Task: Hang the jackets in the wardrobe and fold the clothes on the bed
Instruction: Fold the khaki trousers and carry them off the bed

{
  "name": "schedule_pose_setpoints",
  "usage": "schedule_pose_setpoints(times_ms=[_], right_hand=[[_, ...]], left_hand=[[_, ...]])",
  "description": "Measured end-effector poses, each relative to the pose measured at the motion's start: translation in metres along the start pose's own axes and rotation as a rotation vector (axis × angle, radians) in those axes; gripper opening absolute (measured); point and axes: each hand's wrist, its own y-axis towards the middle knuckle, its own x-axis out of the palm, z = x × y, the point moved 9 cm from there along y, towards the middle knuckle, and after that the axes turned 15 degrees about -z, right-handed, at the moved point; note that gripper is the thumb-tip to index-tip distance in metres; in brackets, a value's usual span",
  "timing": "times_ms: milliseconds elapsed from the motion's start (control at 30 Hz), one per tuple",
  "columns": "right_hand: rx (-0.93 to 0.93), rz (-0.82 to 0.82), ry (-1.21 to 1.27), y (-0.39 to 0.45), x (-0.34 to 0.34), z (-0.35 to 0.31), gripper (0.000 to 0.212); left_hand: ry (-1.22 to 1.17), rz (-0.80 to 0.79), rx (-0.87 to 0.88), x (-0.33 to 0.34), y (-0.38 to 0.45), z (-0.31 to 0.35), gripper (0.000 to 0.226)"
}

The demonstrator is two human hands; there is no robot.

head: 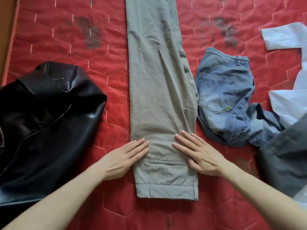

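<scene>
Grey-green trousers (157,83) lie folded lengthwise down the middle of the red quilted bed (66,39), waistband nearest me. My left hand (126,158) rests flat on their left edge just above the back pocket, fingers straight. My right hand (199,155) presses flat on their right side at the same height. A black leather jacket (44,117) lies crumpled at the left. Blue jeans (227,97) lie bunched to the right of the trousers.
A pale blue shirt (285,37) spreads over the right edge of the bed. A dark grey garment (285,156) lies at the lower right. A wooden bed frame (6,30) shows along the left edge.
</scene>
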Motion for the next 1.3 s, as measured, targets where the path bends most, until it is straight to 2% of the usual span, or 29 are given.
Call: schedule_pose_setpoints(times_ms=[100, 167, 300, 367, 433, 567, 633, 700, 733, 800, 900, 967, 1033, 1100, 1167, 1300], right_hand=[[-0.076, -0.085, -0.108, -0.016, -0.001, 0.010, 0.101], [-0.103, -0.065, -0.162, -0.022, -0.003, 0.013, 0.102], [-0.151, 0.006, -0.262, -0.011, -0.003, 0.009, 0.090], [-0.137, 0.017, -0.264, 0.001, -0.003, 0.007, 0.086], [-0.113, 0.016, -0.240, 0.007, -0.004, 0.003, 0.081], [-0.094, 0.084, -0.060, -0.007, -0.019, -0.004, 0.052], [-0.104, 0.086, 0.034, -0.018, -0.027, -0.006, 0.049], [-0.096, 0.079, 0.164, -0.027, -0.034, -0.009, 0.047], [-0.078, 0.085, 0.249, -0.030, -0.031, -0.007, 0.047], [0.003, 0.129, 0.445, -0.034, -0.024, -0.001, 0.041], [0.189, 0.236, 0.796, -0.037, -0.006, 0.014, 0.032], [0.312, 0.390, 0.972, -0.038, -0.014, 0.019, 0.015], [0.402, 0.539, 1.100, -0.035, -0.028, 0.020, 0.013], [0.472, 0.601, 1.133, -0.026, -0.031, 0.019, 0.014], [0.573, 0.607, 1.090, -0.019, -0.026, 0.022, 0.015], [0.831, 0.550, 0.956, -0.012, -0.013, 0.040, 0.029]], left_hand=[[0.103, -0.004, 0.033, -0.003, 0.001, -0.002, 0.083], [0.131, 0.016, 0.043, -0.007, 0.008, -0.002, 0.080], [0.013, 0.010, 0.030, -0.011, 0.019, -0.006, 0.084], [-0.020, -0.036, 0.001, -0.006, 0.021, -0.002, 0.094], [-0.060, -0.049, -0.036, -0.006, 0.022, 0.003, 0.095], [-0.158, -0.081, -0.072, -0.015, 0.015, 0.010, 0.092], [-0.326, -0.163, -0.055, -0.004, 0.016, 0.007, 0.085], [-0.605, -0.225, -0.049, 0.002, 0.014, 0.008, 0.072], [-0.759, -0.193, -0.060, -0.004, 0.013, 0.009, 0.060], [-1.088, -0.113, -0.157, -0.010, 0.005, 0.015, 0.044], [-1.237, 0.052, -0.406, -0.022, -0.010, 0.010, 0.032], [-1.313, 0.130, -0.452, -0.027, -0.010, 0.005, 0.053], [-1.354, 0.172, -0.603, -0.015, -0.008, -0.009, 0.077], [-1.371, 0.245, -0.670, -0.012, -0.004, -0.019, 0.078], [-1.409, 0.323, -0.664, -0.014, 0.002, -0.023, 0.075], [-1.448, 0.413, -0.688, -0.009, 0.010, -0.035, 0.046]])
